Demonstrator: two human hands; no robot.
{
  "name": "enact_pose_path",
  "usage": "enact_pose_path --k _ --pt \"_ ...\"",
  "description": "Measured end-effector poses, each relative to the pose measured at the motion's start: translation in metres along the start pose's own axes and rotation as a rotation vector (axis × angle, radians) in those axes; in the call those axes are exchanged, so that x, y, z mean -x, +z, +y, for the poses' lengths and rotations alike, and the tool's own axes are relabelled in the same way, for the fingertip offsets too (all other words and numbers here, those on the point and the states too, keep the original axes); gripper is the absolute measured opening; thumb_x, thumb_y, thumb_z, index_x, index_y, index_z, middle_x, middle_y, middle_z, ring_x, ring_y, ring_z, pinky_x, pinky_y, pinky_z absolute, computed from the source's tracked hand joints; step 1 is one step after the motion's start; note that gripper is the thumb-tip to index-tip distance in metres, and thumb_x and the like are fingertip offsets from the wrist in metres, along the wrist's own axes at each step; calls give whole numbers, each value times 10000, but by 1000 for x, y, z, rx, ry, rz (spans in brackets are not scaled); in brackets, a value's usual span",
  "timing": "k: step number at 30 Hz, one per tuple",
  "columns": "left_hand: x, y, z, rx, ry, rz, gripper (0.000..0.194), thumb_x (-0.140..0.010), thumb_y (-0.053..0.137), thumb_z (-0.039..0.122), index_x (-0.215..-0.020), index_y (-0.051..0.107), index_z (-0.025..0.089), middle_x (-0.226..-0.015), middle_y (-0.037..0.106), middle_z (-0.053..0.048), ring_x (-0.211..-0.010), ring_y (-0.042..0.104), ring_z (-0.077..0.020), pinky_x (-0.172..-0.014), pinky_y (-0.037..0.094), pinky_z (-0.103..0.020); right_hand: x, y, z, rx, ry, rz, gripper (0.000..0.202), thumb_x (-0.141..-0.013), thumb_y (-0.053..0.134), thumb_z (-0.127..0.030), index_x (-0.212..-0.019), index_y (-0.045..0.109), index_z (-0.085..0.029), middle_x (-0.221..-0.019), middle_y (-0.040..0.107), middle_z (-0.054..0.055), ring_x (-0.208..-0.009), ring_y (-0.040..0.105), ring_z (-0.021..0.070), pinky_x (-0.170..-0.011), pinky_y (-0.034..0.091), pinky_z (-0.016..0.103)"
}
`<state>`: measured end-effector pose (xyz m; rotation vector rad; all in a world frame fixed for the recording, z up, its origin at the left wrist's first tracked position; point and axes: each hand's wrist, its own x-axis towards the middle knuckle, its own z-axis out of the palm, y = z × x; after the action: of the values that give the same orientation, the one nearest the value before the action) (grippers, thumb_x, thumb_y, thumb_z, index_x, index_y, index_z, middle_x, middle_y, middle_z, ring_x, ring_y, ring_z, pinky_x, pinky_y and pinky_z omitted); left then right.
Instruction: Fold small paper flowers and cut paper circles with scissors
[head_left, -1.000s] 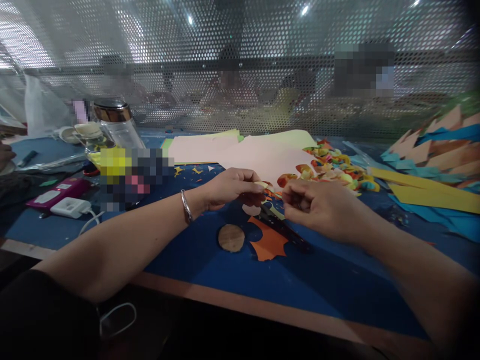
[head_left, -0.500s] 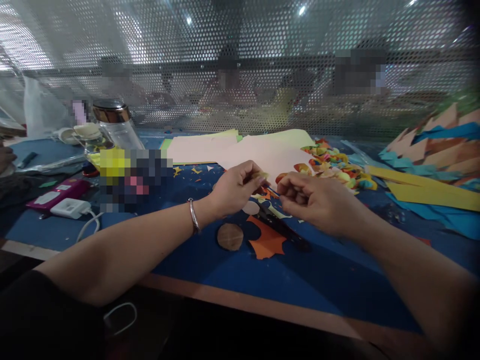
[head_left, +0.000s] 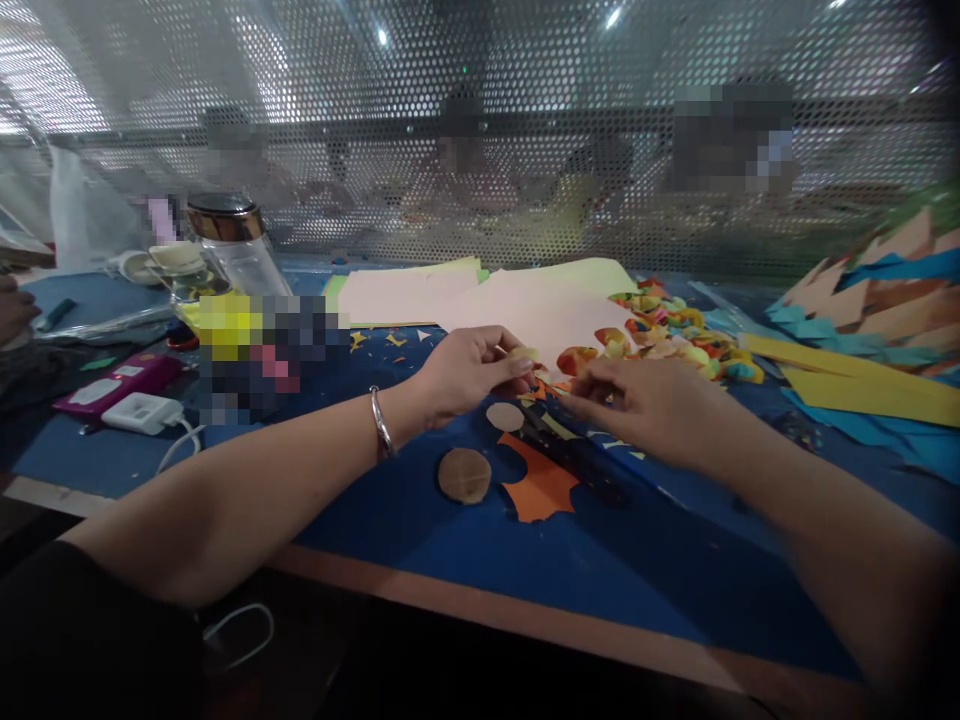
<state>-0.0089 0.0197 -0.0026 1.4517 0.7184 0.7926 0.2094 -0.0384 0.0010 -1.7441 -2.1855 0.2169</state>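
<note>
My left hand [head_left: 476, 375], with a silver bangle at the wrist, pinches a small pale yellow paper piece [head_left: 523, 354] between thumb and fingers. Just to the right, my right hand [head_left: 637, 405] is held low over the scraps, its thumb and fingers slightly parted. Nothing clear shows between them. Below it a thin blue stick [head_left: 649, 478] lies slanting on the table. Dark-handled scissors [head_left: 574, 455] lie under the hands, partly over an orange paper offcut [head_left: 541, 490]. A round brown cardboard disc [head_left: 465, 475] and a smaller pale disc [head_left: 506, 416] lie nearby.
Pale paper sheets [head_left: 540, 300] and a heap of curled coloured paper pieces [head_left: 675, 335] lie behind the hands. Yellow strips [head_left: 862, 380] and a folded-paper form [head_left: 877, 280] are at right. A glass bottle [head_left: 244, 250], power bank [head_left: 120, 385] and white charger [head_left: 142, 411] stand left.
My right hand has shifted slightly right and its fingers have loosened. A thin stick seen at its fingertips before now appears to lie on the table below. My left hand keeps its pinch.
</note>
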Motion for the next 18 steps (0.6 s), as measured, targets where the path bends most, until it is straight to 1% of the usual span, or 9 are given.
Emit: enact_pose_path --k 2,3,5,7,9,13,18 --pt "3 3 0 -9 1 -46 153 -864 738 185 -779 618 142 -662 667 11 -587 596 -67 -691 514 -265 2 -2 -6 -137 13 85 387 -884 588 -582 -882 698 -211 -682 690 45 -539 586 176 -532 406 317" --pt "4 4 0 -17 3 -76 172 -850 760 210 -779 619 141 -654 664 14 -580 594 -66 -671 508 -257 3 -2 -9 -205 17 105 411 -887 584 -602 -903 701 -209 -678 687 42 -523 580 170 -515 414 312" --pt "6 7 0 -32 3 -138 234 -814 805 262 -767 609 142 -641 662 18 -571 596 -67 -638 497 -243 5 0 -14 -320 5 111 411 -897 590 -604 -904 698 -208 -662 671 29 -512 572 158 -497 426 297" --pt "8 10 1 -46 -13 -176 283 -788 831 296 -750 592 147 -630 663 21 -565 603 -70 -630 502 -240 6 2 -16 -387 -39 106 373 -923 588 -565 -887 687 -207 -666 657 20 -525 566 145 -515 440 285" --pt "9 12 3 -58 -39 -187 295 -784 835 306 -745 587 150 -633 670 19 -560 610 -72 -637 517 -245 7 4 -17 -404 -80 110 338 -951 573 -514 -857 674 -205 -679 646 15 -544 560 135 -547 448 278" --pt "9 10 5 -64 -84 -210 247 -799 823 274 -751 615 149 -678 694 3 -601 642 -78 -673 542 -251 8 4 -18 -360 -88 126 301 -958 576 -464 -810 653 -213 -627 600 -4 -544 537 134 -542 414 274" --pt "7 2 4 -108 -69 -295 209 -802 811 273 -749 651 149 -727 719 -24 -671 680 -103 -690 555 -248 9 3 -20 -341 -151 139 279 -968 554 -407 -779 626 -213 -661 600 1 -570 514 130 -555 393 272"
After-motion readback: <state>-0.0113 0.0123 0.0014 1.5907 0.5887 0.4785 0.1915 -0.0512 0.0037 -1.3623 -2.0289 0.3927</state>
